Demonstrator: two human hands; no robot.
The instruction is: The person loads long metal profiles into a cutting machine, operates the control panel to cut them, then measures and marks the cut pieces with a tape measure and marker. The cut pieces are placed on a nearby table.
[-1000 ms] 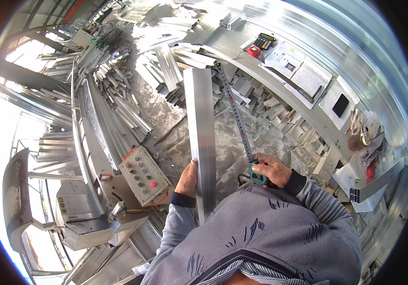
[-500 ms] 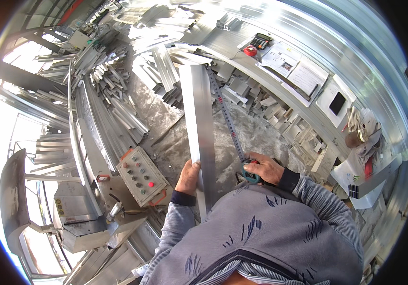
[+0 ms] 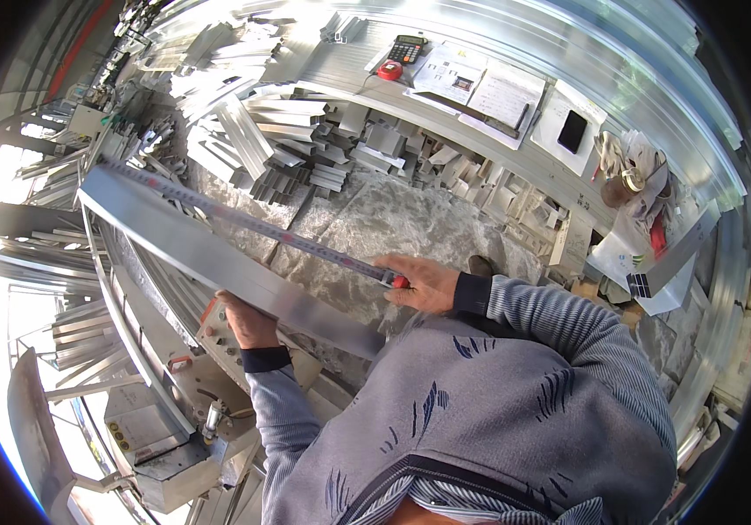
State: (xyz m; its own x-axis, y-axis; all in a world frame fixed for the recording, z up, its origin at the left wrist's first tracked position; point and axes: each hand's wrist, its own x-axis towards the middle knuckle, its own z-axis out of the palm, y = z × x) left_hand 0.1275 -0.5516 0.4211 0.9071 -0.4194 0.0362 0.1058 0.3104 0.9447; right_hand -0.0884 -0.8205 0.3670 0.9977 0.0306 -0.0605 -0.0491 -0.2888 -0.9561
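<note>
My left hand (image 3: 249, 322) is closed round the lower edge of a long silvery aluminium profile (image 3: 209, 261), which slants from my waist up to the far left. In my right hand (image 3: 425, 283) is a tape measure (image 3: 400, 282); only a red part of its case shows, the rest being hidden by the fingers. Its blade (image 3: 286, 236) is pulled out long and runs beside the profile's upper edge to the profile's far end. Blur hides how the blade's tip sits there.
A control box with buttons (image 3: 212, 332) lies partly under my left forearm, near a machine (image 3: 143, 429). Offcuts (image 3: 384, 140) line the bench foot. On the bench (image 3: 305, 61) are a calculator (image 3: 407, 49), a red tape measure (image 3: 389, 70), papers (image 3: 505, 94), a phone (image 3: 572, 131) and gloves (image 3: 634, 157).
The profile and the stretched blade have swung from pointing ahead to pointing far left. Both hands have moved left with them, still gripping. The view has turned a little to the right.
</note>
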